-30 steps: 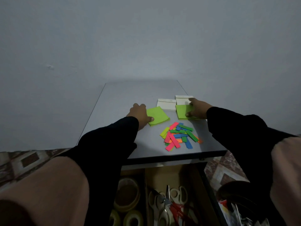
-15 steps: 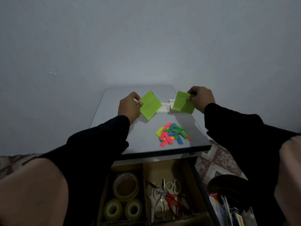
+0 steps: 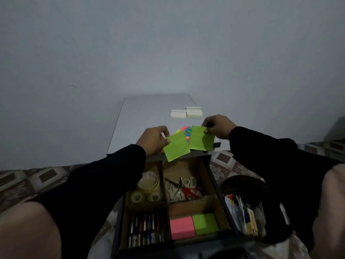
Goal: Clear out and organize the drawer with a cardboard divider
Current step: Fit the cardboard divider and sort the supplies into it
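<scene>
Each of the hands holds one green pad of sticky notes in the air, over the near edge of the table [image 3: 130, 124] and above the open drawer [image 3: 212, 182]. The left hand [image 3: 154, 140] pinches the left pad [image 3: 176, 147] at its 9 o'clock edge, thumb on top; the right hand [image 3: 217, 127] pinches the right pad [image 3: 200, 138] at its 1 o'clock corner. The two pads hang just beside each other, both tilted.

These pads look light and thin, likely to flex and fan open if held by one corner only. A grip across the glued edge, thumb above and fingers below, would probably keep the sheets together. They are not fragile, but loose sheets could peel away.

Counting what shows: two green pads in hand. In the drawer's cardboard divider [image 3: 165, 186] I count four compartments. At 5 o'clock lie one pink pad [image 3: 182, 228] and one green pad [image 3: 205, 223], side by side. At 7 o'clock is a row of pens [image 3: 146, 230], too dim to count. At 11 o'clock sit three tape rolls [image 3: 146, 187], one large and two small. At 1 o'clock lie scissors [image 3: 182, 188], at least two pairs, white and red handled; I cannot tell exactly.

On the table, two pale pads [image 3: 186, 112] rest at the far side, touching, and a heap of coloured strips [image 3: 184, 130] lies half hidden behind the held pads. A dark bin [image 3: 248, 184] of oddments stands right of the drawer.
</scene>
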The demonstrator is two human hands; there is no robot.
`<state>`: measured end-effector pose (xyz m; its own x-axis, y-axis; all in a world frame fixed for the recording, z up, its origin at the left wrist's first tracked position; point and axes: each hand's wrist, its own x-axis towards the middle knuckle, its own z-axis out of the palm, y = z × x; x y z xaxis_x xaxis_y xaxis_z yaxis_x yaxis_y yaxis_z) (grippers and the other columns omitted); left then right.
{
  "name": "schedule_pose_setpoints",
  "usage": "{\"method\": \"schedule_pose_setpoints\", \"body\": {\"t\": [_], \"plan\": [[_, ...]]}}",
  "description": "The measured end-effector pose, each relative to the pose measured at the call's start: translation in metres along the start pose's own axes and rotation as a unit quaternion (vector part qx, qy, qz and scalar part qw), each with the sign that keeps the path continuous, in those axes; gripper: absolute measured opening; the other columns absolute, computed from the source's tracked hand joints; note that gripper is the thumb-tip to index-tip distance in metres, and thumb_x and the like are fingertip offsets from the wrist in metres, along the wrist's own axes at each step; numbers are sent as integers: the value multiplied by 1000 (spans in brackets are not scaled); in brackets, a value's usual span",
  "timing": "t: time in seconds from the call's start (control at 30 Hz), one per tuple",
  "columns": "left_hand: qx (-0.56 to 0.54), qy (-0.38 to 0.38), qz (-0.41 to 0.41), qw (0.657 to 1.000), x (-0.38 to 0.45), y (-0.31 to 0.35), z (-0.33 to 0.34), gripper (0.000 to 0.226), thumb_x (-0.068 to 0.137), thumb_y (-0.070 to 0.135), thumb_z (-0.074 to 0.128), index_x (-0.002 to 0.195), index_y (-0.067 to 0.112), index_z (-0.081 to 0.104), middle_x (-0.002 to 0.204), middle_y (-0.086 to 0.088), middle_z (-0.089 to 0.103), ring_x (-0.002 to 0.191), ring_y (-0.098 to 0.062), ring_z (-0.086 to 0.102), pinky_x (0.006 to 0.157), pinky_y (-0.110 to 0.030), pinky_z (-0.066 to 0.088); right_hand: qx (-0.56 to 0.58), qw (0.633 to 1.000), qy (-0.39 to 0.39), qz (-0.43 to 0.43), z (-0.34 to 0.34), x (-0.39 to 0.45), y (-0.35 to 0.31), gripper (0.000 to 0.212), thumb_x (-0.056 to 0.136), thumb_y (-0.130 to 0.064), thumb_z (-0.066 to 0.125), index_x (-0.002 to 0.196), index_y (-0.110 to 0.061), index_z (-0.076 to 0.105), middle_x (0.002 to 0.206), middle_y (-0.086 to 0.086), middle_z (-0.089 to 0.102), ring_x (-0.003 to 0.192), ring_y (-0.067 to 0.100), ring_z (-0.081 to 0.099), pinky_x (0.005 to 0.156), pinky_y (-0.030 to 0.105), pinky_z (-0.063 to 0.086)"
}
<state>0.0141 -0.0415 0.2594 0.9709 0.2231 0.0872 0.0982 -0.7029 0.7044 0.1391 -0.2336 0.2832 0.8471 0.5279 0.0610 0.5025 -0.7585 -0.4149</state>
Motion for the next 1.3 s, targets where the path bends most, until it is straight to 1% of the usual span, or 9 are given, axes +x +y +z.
{"method": "schedule_pose_setpoints", "body": {"t": [0.23, 0.3, 0.37, 0.5, 0.67, 0.8, 0.9, 1.1, 1.3], "plan": [[95, -122, -35, 987, -51, -18, 55, 5, 92, 6, 52, 96, 9, 54, 60, 1, 54, 41, -6, 56, 44, -17, 41, -67, 993, -95, -5, 50, -61, 16, 29, 86, -4, 60, 114, -9, 62, 121, 10, 61, 113, 24, 54, 84, 23, 38], [135, -145, -38, 979, -65, -25, 72, 15, 93, 8, 51, 105, 4, 57, 72, -4, 63, 69, -22, 68, 51, -21, 43, -94, 988, -119, 4, 67, -75, 20, 30, 88, -6, 57, 118, -12, 61, 123, 8, 60, 115, 23, 54, 88, 24, 40], [170, -165, -48, 970, -76, -31, 86, 19, 93, 9, 51, 109, 4, 57, 101, -14, 67, 99, -30, 64, 70, -29, 46, -106, 984, -144, 11, 84, -85, 25, 29, 89, -6, 55, 117, -11, 60, 124, 8, 60, 116, 23, 55, 91, 26, 42], [226, -198, -55, 952, -86, -44, 109, 25, 94, 12, 50, 116, 2, 54, 124, -18, 56, 113, -31, 54, 87, -32, 43, -132, 975, -180, 7, 110, -101, 31, 33, 91, -3, 49, 121, -11, 58, 126, 11, 59, 118, 25, 54, 93, 28, 42], [258, -199, -51, 944, -91, -54, 128, 25, 93, 14, 48, 118, 11, 52, 121, -13, 58, 113, -29, 53, 92, -35, 41, -157, 961, -230, -4, 134, -109, 37, 44, 91, 1, 43, 130, -16, 50, 132, 13, 54, 121, 27, 52, 96, 32, 42], [393, -171, -35, 903, -98, -57, 143, 32, 92, 14, 47, 124, 15, 47, 122, -12, 57, 124, -29, 43, 110, -53, 14, -178, 954, -242, -3, 144, -111, 45, 55, 92, -1, 42, 143, -23, 35, 135, 14, 52, 122, 30, 52, 98, 36, 43], [463, -167, -20, 870, -104, -57, 151, 48, 89, 8, 44, 136, 9, 36, 135, -20, 46, 137, -35, 25, 107, -67, 1, -215, 937, -274, -8, 151, -109, 50, 51, 93, -6, 44, 141, -21, 36, 129, 16, 55, 116, 32, 54, 95, 38, 45], [505, -176, 32, 845, -103, -64, 156, 42, 98, 12, 32, 140, 14, 33, 145, -15, 40, 142, -37, 15, 110, -63, -7, -248, 907, -340, -27, 155, -104, 44, 46, 93, -7, 46, 138, -15, 40, 128, 18, 54, 114, 32, 55, 91, 37, 46], [485, -160, 47, 858, -104, -70, 156, 49, 98, 14, 34, 144, 29, 29, 143, -8, 44, 139, -35, 21, 110, -62, -8, -290, 906, -301, -72, 155, -116, 38, 37, 98, -11, 34, 134, -18, 43, 136, 12, 49, 121, 30, 51, 96, 35, 41]]}}
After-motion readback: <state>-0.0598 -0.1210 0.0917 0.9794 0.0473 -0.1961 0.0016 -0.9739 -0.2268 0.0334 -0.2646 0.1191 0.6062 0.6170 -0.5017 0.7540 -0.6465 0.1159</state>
